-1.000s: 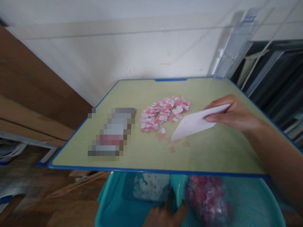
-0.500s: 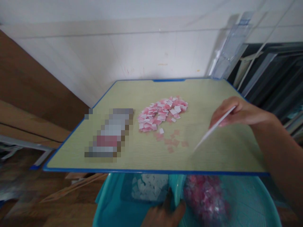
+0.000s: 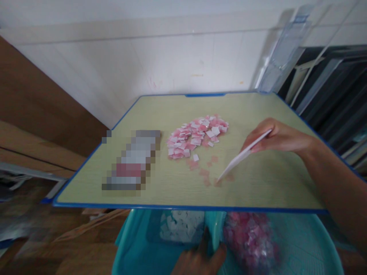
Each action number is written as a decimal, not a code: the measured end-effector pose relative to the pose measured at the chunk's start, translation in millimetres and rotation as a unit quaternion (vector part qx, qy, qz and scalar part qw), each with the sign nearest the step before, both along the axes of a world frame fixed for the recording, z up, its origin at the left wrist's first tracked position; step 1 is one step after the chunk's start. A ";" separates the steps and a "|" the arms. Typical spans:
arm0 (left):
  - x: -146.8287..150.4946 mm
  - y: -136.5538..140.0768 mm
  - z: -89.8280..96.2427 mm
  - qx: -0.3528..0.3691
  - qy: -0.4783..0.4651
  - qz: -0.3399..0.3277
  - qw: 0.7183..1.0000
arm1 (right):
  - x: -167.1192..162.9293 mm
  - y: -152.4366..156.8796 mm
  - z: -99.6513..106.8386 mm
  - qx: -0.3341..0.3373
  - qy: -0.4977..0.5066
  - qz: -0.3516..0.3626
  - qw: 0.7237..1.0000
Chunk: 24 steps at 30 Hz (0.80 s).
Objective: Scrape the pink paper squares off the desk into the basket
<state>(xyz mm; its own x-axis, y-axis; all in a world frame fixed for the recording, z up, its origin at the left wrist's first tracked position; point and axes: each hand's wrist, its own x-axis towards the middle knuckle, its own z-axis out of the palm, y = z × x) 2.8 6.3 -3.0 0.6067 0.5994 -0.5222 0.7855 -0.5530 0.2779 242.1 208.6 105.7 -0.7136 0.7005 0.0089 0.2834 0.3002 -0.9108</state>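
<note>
The sheet (image 3: 241,156) in the right hand (image 3: 265,139) looks to be made of smooth, matt paper or thin card. Left of it, flat, papery bits (image 3: 189,138) are seen. Under that hand, the board (image 3: 252,109) is covered with a smooth, slightly shiny finish. By the left hand (image 3: 197,261), the tub (image 3: 149,256) looks to be made of smooth plastic, and the bag (image 3: 250,240) of shiny, crinkly plastic.
</note>
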 end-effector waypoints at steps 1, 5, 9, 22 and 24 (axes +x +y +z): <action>-0.2 -0.5 -0.5 0.001 -0.004 0.002 1.000 | 2.2 0.3 0.9 -0.002 -0.011 0.007 1.000; -1.8 -0.7 -1.2 0.007 -0.009 0.009 1.000 | 14.9 2.8 2.7 -0.023 -0.036 0.017 0.999; -3.5 -0.6 -1.5 0.010 -0.017 0.007 1.000 | 26.5 5.1 2.6 -0.050 -0.053 0.042 0.996; -1.3 -0.3 2.6 -0.001 -0.001 0.007 1.000 | 2.3 -2.7 1.4 -0.037 -0.090 -0.118 0.988; -1.9 0.0 1.8 -0.004 -0.009 0.007 1.000 | 3.4 -3.5 4.8 -0.018 -0.113 -0.117 0.987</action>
<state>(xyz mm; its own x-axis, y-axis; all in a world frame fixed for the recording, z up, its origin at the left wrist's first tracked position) 0.9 6.3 -1.3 0.6084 0.6038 -0.5151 0.7874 -0.5405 0.2965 245.5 205.2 110.6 -0.5132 0.8434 -0.1592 0.5379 0.1716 -0.8254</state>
